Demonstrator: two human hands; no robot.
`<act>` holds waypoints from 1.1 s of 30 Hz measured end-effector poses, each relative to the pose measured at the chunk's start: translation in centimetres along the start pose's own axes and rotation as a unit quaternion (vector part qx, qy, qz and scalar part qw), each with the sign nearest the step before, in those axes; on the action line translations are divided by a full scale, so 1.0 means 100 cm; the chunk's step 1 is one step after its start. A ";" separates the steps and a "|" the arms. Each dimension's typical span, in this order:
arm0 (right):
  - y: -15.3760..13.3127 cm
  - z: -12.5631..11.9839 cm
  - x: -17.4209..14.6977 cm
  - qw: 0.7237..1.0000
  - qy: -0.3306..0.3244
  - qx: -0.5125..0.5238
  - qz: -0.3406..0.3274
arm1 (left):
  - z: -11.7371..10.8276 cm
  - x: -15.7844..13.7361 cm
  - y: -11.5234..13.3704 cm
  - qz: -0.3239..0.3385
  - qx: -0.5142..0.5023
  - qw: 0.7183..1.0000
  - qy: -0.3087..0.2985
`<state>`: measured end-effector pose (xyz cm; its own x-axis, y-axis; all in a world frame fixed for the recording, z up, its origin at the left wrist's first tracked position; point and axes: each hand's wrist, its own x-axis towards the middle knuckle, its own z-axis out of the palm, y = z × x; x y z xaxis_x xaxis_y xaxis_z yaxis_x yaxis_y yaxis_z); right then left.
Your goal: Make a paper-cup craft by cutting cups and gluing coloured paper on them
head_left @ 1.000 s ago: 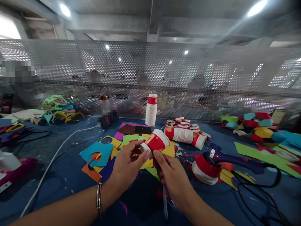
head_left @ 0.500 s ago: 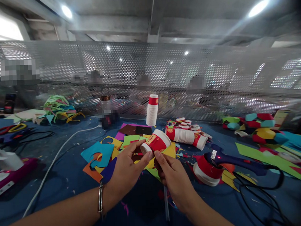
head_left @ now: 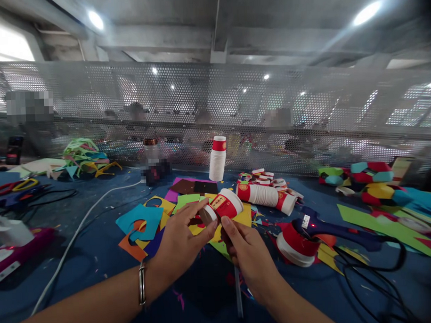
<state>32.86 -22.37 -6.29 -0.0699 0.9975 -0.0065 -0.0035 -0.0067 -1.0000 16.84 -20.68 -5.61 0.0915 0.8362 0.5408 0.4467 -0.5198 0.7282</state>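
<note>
My left hand (head_left: 184, 233) is closed around the white end of a red and white paper cup (head_left: 228, 204), which lies tilted with its other end to the right. A gap opens between the cup's white end band and the red wall, near my left thumb. My right hand (head_left: 247, 254) is closed just below the cup, its thumb against the gap. A slim pale stick-like tool (head_left: 238, 292) sticks out below the right fist; its upper part is hidden in the fingers.
Cut coloured paper (head_left: 141, 220) lies behind my hands. A stack of paper cups (head_left: 218, 161) stands beyond, another stack (head_left: 262, 195) lies sideways. At right, a glue gun (head_left: 341, 228) rests on a red cup (head_left: 298, 243), its cable trailing. Left are scissors (head_left: 23, 185) and a power strip (head_left: 24, 250).
The cup has tipped slightly, and the gap between its white end band and red wall has widened. Both hands stay in nearly the same place.
</note>
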 end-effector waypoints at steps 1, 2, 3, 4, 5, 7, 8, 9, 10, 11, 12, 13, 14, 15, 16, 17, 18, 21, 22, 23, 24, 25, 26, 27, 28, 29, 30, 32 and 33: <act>0.000 0.000 0.000 1.000 0.001 0.000 0.000 | 0.000 0.000 -0.001 -0.003 -0.011 1.000 -0.001; 0.000 0.000 0.001 1.000 0.002 -0.002 -0.001 | 0.001 0.000 -0.002 -0.009 -0.028 1.000 -0.002; 0.000 0.000 0.001 1.000 0.002 -0.002 -0.003 | 0.003 0.000 -0.003 -0.021 -0.047 0.999 -0.002; 0.000 0.000 0.001 1.000 0.001 -0.002 -0.007 | 0.005 0.000 -0.005 -0.038 -0.068 0.997 -0.002; 0.000 0.000 0.002 1.000 -0.001 -0.003 -0.012 | 0.007 0.000 -0.006 -0.057 -0.092 0.994 -0.003; 0.001 -0.001 0.003 1.000 -0.001 -0.012 -0.025 | 0.011 0.000 -0.009 -0.094 -0.146 0.985 -0.010; 0.001 -0.002 0.003 0.999 0.000 -0.022 -0.031 | 0.013 0.001 -0.009 -0.109 -0.172 0.979 -0.016; 0.002 -0.003 0.004 0.999 0.002 -0.034 -0.037 | 0.014 0.001 -0.009 -0.122 -0.197 0.973 -0.021; 0.002 -0.003 0.004 0.998 0.004 -0.048 -0.042 | 0.015 0.002 -0.009 -0.133 -0.218 0.967 -0.024; 0.003 -0.004 0.005 0.997 0.005 -0.061 -0.046 | 0.015 0.002 -0.009 -0.141 -0.233 0.962 -0.023; 0.003 -0.004 0.005 0.996 0.006 -0.072 -0.049 | 0.015 0.003 -0.009 -0.147 -0.241 0.959 -0.021; 0.003 -0.004 0.006 0.995 0.008 -0.082 -0.051 | 0.015 0.003 -0.009 -0.151 -0.246 0.957 -0.017; 0.004 -0.005 0.006 0.994 0.009 -0.090 -0.053 | 0.015 0.003 -0.009 -0.152 -0.250 0.956 -0.014; 0.004 -0.005 0.006 0.994 0.010 -0.098 -0.056 | 0.015 0.003 -0.010 -0.152 -0.252 0.956 -0.010; 0.005 -0.006 0.007 0.993 0.010 -0.106 -0.060 | 0.016 0.003 -0.010 -0.152 -0.254 0.955 -0.010; 0.005 -0.006 0.007 0.992 0.009 -0.112 -0.064 | 0.016 0.002 -0.011 -0.152 -0.255 0.955 -0.011; 0.005 -0.007 0.007 0.991 0.007 -0.118 -0.069 | 0.017 0.001 -0.011 -0.151 -0.255 0.955 -0.014; 0.006 -0.008 0.007 0.988 0.005 -0.136 -0.079 | 0.016 0.000 -0.009 -0.149 -0.242 0.959 -0.019; 0.006 -0.008 0.007 0.986 0.006 -0.144 -0.083 | 0.016 0.000 -0.007 -0.148 -0.234 0.961 -0.016; 0.005 -0.009 0.006 0.985 0.006 -0.152 -0.087 | 0.015 -0.001 -0.006 -0.147 -0.226 0.963 -0.012; 0.005 -0.009 0.006 0.983 0.007 -0.160 -0.091 | 0.014 0.000 -0.005 -0.146 -0.219 0.965 -0.007; 0.004 -0.009 0.006 0.981 0.007 -0.165 -0.096 | 0.014 0.000 -0.003 -0.144 -0.214 0.966 -0.004; 0.004 -0.009 0.006 0.980 0.007 -0.169 -0.102 | 0.013 0.000 -0.003 -0.142 -0.211 0.967 -0.002; 0.003 -0.009 0.006 0.979 0.007 -0.174 -0.107 | 0.013 0.001 -0.002 -0.141 -0.212 0.967 0.000; 0.002 -0.009 0.006 0.977 0.008 -0.179 -0.114 | 0.012 0.001 -0.002 -0.140 -0.216 0.966 0.002; 0.001 -0.008 0.006 0.975 0.010 -0.185 -0.122 | 0.012 0.001 -0.002 -0.141 -0.219 0.965 0.003; 0.000 -0.008 0.006 0.972 0.011 -0.193 -0.130 | 0.012 0.001 -0.002 -0.143 -0.221 0.965 0.004; -0.002 -0.008 0.006 0.968 0.012 -0.206 -0.140 | 0.012 0.001 -0.003 -0.147 -0.222 0.964 0.004; -0.002 -0.008 0.006 0.967 0.012 -0.211 -0.142 | 0.012 0.001 -0.003 -0.149 -0.222 0.964 0.002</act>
<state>33.61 -21.75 -6.04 -0.1025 0.9561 0.2744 0.3880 0.2925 -0.8740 17.75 -20.23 -6.28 0.0136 0.9599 0.2799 0.0280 -0.2802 0.9595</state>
